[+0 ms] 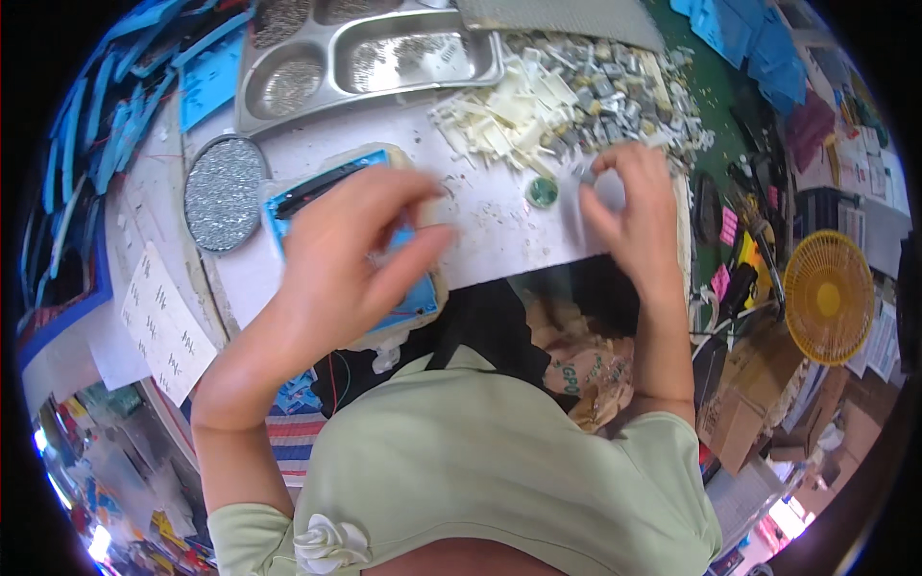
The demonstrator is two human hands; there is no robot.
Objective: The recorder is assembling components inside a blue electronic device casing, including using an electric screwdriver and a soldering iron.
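Note:
My left hand (351, 245) is blurred over a blue plastic casing (418, 300), which lies on a pale pad with a black strip in it. Thumb and fingers stand apart there, and no object shows between them. Beside the loose parts, my right hand (634, 206) curls its index finger and thumb around a small grey metal part (588, 176), partly blurred. Just left of that hand sits a small round green container (542, 192). White plastic pieces (509, 110) and grey metal parts (615, 91) are heaped beyond it.
A compartmented metal tray (322, 53) of small fasteners stands at the back. An oval dish (226, 192) of shiny bits lies left, near a written paper sheet (165, 322). More blue casings (115, 125) are stacked far left. A yellow fan (828, 298) stands right.

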